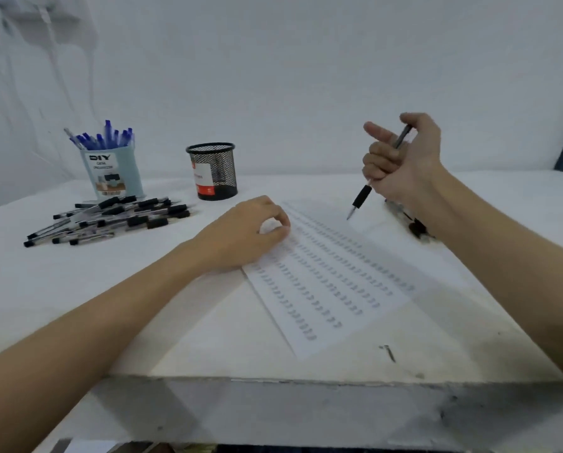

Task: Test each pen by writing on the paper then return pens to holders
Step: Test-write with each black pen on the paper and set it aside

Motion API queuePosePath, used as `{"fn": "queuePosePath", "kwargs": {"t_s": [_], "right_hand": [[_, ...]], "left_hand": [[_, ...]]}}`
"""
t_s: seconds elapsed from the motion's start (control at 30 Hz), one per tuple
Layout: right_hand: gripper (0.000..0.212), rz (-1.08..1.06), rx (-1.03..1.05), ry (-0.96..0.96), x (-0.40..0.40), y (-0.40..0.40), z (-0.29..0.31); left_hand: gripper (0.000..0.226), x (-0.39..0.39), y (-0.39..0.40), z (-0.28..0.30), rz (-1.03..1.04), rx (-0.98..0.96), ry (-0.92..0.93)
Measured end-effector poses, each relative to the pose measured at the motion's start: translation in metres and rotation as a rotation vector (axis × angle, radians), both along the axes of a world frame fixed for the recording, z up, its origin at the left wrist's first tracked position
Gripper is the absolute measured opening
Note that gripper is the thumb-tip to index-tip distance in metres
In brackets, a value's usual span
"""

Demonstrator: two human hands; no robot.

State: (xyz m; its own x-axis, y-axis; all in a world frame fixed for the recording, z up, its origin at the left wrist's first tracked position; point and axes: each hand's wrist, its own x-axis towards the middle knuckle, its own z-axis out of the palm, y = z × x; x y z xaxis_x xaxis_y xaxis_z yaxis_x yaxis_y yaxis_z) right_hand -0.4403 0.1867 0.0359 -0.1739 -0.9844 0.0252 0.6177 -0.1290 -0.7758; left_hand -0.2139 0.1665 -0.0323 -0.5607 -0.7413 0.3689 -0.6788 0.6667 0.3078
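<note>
White wall behind, white table [77, 289] filling the view, front edge running across at 6 o'clock. Left to right: blue holder [115, 173] at 10 o'clock, packed with blue-capped pens; just in front of it a loose pile of black pens [110, 219] lying flat, several overlapping. Black mesh holder [213, 171] at 11 o'clock, nothing seen sticking out of it. Left hand [247, 235] rests at centre with fingers loosely curled, fingertips on the near-left corner of the paper [325, 282], gripping nothing. Paper lies skewed, long rows of test marks already covering most of it. Right hand [401, 158] at 2 o'clock is raised off the sheet, fingers wrapped round a black pen [363, 194], tip down and hanging just above the paper's far edge. More dark pens [410, 223] lie behind the right wrist, partly hidden. Risks, as judged: pen is held in a fist-like grip, not a writing grip, so it could slip or need re-seating before marking; if the left fingers lift, the sheet may slide under the stroke; right forearm swinging back could sweep the hidden pens toward the table's right side; reaching to either holder passes over the loose pile, which could scatter. Open room: bare table between the pile and the front edge at 8 o'clock, and between the paper and the front edge at 5 o'clock.
</note>
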Motion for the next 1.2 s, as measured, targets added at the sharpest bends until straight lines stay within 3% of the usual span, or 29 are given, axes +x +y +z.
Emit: {"fn": "queuePosePath", "kwargs": {"t_s": [0.07,0.17,0.33,0.4,0.47,0.5,0.6,0.67,0.8,0.9,1.2], "right_hand": [[0.050,0.003,0.000,0.063,-0.010,-0.001,-0.001],[0.036,0.018,-0.004,0.143,-0.025,-0.006,-0.004],[0.072,0.115,0.126,0.595,-0.037,-0.009,-0.020],[0.063,0.137,0.124,0.692,-0.037,-0.009,-0.028],[0.025,0.103,0.073,0.734,-0.031,-0.007,-0.038],[0.017,0.053,0.053,0.708,-0.028,-0.008,-0.043],[0.023,-0.088,-0.006,0.687,-0.020,-0.006,-0.053],[0.013,-0.035,-0.055,0.768,-0.013,0.001,-0.053],[0.025,0.003,-0.107,0.940,-0.004,0.006,-0.059],[0.043,-0.086,-0.088,0.977,-0.003,0.004,-0.064],[0.043,-0.151,-0.115,1.249,-0.002,0.009,-0.067]], "left_hand": [[0.018,-0.010,-0.010,0.002,-0.006,0.001,-0.020],[0.023,-0.024,-0.026,0.002,-0.022,0.019,-0.080],[0.030,-0.034,-0.041,-0.005,-0.045,0.051,-0.127],[0.032,-0.036,-0.043,-0.010,-0.057,0.072,-0.096],[0.037,-0.038,-0.043,-0.014,-0.059,0.092,-0.040],[0.037,-0.038,-0.043,-0.016,-0.059,0.097,-0.016],[0.039,-0.038,-0.043,-0.018,-0.061,0.105,0.020],[0.038,-0.037,-0.043,-0.018,-0.060,0.100,0.024],[0.030,-0.037,-0.044,-0.019,-0.057,0.086,0.036],[0.038,-0.038,-0.042,-0.019,-0.058,0.089,0.039],[0.050,-0.038,-0.039,-0.017,-0.050,0.131,0.051]]}}
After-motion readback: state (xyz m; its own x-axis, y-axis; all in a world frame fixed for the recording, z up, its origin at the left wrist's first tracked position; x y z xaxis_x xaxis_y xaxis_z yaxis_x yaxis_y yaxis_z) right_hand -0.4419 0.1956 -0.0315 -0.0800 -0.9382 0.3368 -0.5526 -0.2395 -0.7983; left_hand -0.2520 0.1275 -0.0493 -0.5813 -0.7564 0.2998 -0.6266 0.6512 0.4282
